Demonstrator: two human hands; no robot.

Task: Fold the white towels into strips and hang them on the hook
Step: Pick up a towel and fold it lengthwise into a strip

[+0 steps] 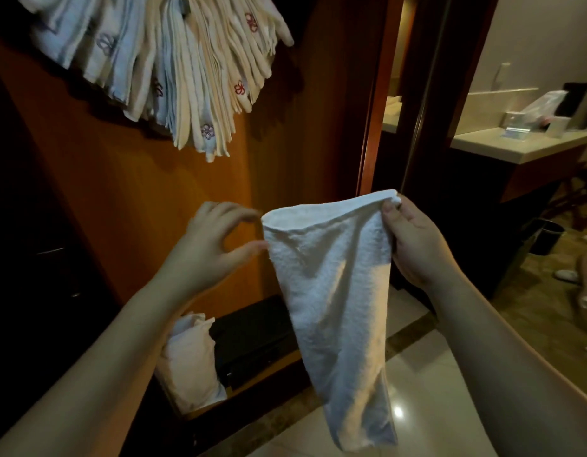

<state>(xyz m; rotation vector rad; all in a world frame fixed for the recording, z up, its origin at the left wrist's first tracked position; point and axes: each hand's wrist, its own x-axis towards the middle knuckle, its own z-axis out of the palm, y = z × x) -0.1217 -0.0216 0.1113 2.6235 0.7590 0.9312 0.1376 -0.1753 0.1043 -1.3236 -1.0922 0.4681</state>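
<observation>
The right hand [414, 239] is pinching the top right corner of a white towel [335, 301] between thumb and curled fingers, clamped on the doubled edge so the cloth is hanging down from it in the near middle of the view. The left hand [216, 239] is reaching in at the towel's top left corner, thumb and forefinger curved and parted, the thumb tip touching or just beside the edge; whether it is actually gripping the cloth cannot be told, and it looks more like a pinch about to close. The towel is looking already doubled lengthwise, wide at the top and tapering to a narrower tail near the floor, so the folding step seems to be in hand and not finished: the next move is likely calling for the left hand to catch that free corner and bring it across to narrow the cloth into a strip. The fabric is thick, nubbly terry, soft and limp, creasing easily. Far and to the upper left, a dense fan of hung towel strips [173, 67] is draping against an orange-brown wooden panel [127, 199], some with small embroidered flower marks; the hook itself is hidden. Low and left, more pale folded cloth [190, 361] is sitting by the panel's base.
</observation>
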